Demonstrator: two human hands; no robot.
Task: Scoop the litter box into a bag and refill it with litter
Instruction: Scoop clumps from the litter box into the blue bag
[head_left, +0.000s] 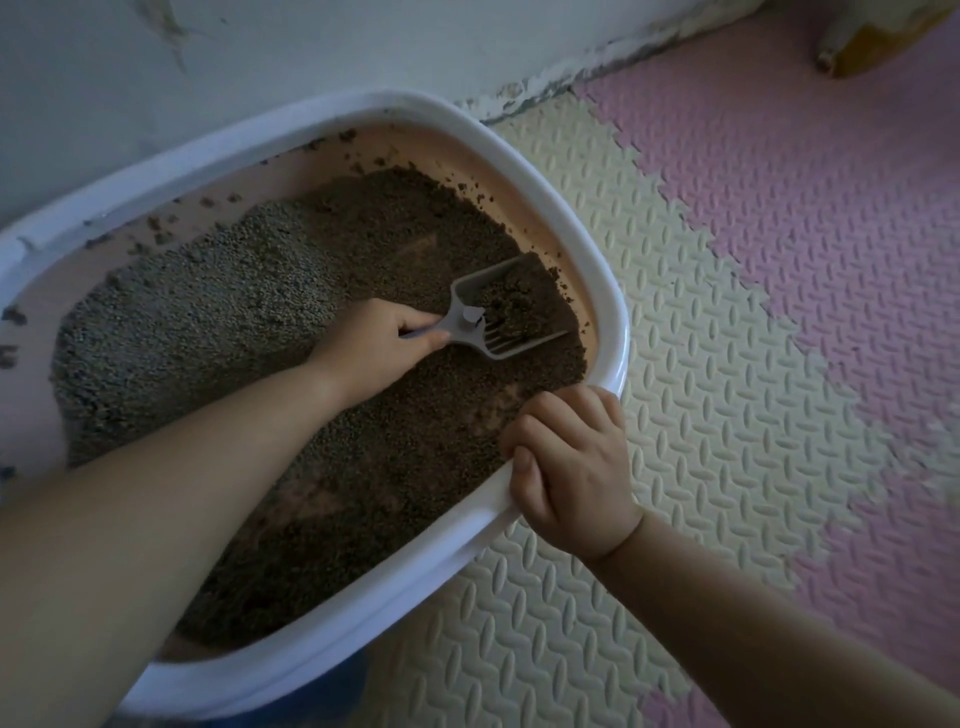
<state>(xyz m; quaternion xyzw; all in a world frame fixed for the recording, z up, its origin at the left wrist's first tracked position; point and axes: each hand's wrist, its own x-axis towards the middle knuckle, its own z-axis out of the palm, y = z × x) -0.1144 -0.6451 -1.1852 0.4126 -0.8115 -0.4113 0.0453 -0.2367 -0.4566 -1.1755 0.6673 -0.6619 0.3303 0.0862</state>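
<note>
A white-rimmed litter box (535, 171) with a pink inner wall fills the left of the view. Grey-brown litter (218, 301) covers its floor, paler at the far left. My left hand (379, 343) grips the handle of a grey slotted scoop (511, 306), whose blade lies in the litter near the right end and carries some granules. My right hand (571, 467) grips the near right rim of the box, fingers curled over the edge. No bag is in view.
The box sits against a pale wall (260, 47) with a chipped base. Cream (675, 364) and pink (831, 182) foam floor tiles lie to the right. A yellowish object (872, 41) sits at the top right corner.
</note>
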